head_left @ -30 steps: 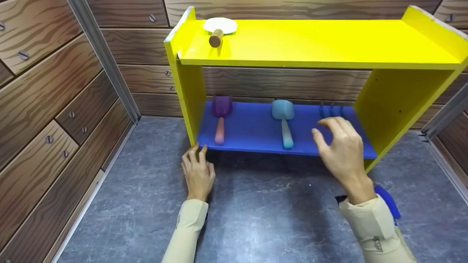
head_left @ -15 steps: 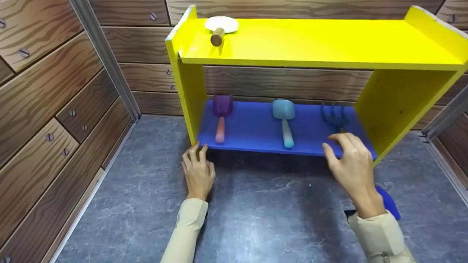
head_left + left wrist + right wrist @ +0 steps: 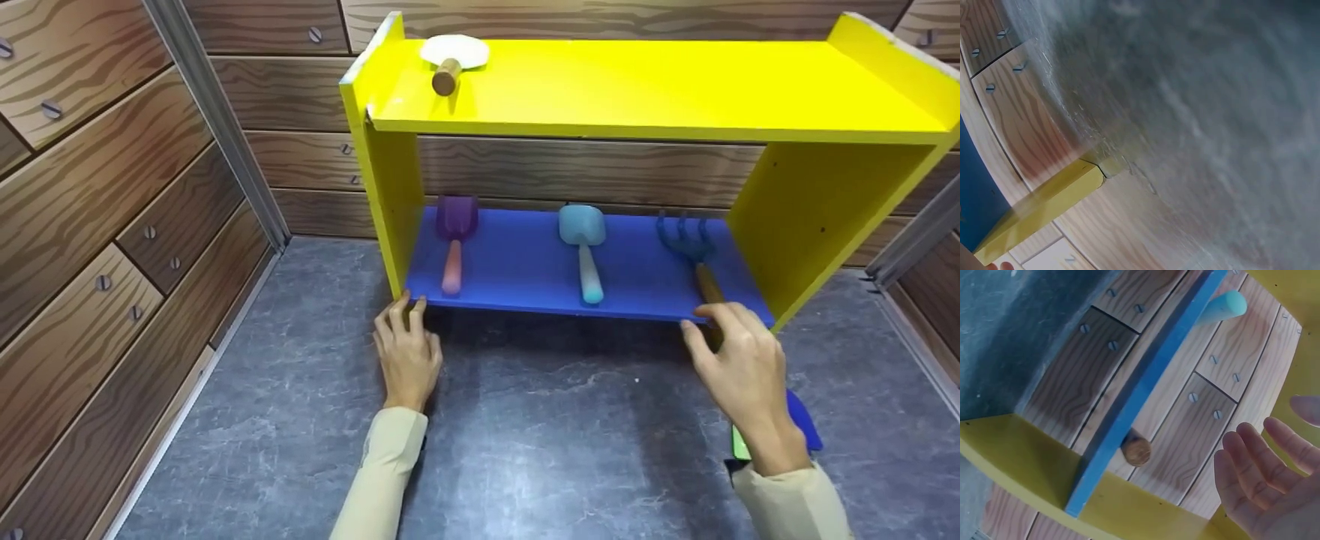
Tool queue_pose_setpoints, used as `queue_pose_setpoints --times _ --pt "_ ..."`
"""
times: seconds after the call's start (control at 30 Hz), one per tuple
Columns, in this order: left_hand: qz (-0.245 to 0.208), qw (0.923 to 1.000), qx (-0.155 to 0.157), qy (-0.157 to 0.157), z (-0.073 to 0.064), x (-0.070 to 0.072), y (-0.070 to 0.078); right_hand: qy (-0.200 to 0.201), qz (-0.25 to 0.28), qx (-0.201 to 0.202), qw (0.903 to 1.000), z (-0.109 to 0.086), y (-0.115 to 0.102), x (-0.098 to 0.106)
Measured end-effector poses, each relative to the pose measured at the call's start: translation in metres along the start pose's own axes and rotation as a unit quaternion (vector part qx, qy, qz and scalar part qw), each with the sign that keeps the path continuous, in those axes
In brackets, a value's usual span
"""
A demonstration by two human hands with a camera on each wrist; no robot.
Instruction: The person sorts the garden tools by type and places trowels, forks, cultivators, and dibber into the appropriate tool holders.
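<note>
My right hand hovers at the front right of the blue lower shelf, fingers loosely bent. Just beyond it lies a hand fork with dark tines and a wooden handle. The right wrist view shows that handle's end over the shelf edge, apart from my fingers. My left hand rests its fingertips on the front left corner of the shelf. On the same shelf lie a light-blue toy shovel in the middle and a purple scoop with a pink handle at left.
The yellow shelf unit carries a white-bladed tool with a wooden handle on top. A blue object and a green one lie by my right wrist on the grey floor. Wood-patterned panels stand around.
My right hand has drawn back from above the fork, toward me and slightly right, uncovering its tines and part of its handle. The left hand stays put.
</note>
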State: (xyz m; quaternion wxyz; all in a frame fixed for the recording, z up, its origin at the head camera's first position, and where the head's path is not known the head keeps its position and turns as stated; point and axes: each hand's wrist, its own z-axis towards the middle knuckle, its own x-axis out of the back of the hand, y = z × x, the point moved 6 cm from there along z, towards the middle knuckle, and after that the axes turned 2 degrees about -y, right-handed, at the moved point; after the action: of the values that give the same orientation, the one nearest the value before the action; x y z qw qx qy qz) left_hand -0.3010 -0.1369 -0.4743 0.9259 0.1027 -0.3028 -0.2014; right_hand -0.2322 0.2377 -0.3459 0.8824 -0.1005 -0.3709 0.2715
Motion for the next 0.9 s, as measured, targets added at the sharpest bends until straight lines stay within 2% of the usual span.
queue_pose_setpoints --times 0.37,0.63,0.9 --pt "-0.006 1.0000 -0.001 0.002 0.000 0.000 0.000 -0.004 -0.002 -0.021 0.9998 -0.017 0.017 0.004" --pt "-0.007 1.0000 -0.005 0.002 -0.002 -0.002 0.002 -0.023 -0.027 -0.034 0.9988 -0.033 0.030 0.006" --pt "-0.003 1.0000 0.002 -0.005 0.000 0.000 0.000 -0.052 -0.045 -0.067 0.9953 -0.040 0.041 0.006"
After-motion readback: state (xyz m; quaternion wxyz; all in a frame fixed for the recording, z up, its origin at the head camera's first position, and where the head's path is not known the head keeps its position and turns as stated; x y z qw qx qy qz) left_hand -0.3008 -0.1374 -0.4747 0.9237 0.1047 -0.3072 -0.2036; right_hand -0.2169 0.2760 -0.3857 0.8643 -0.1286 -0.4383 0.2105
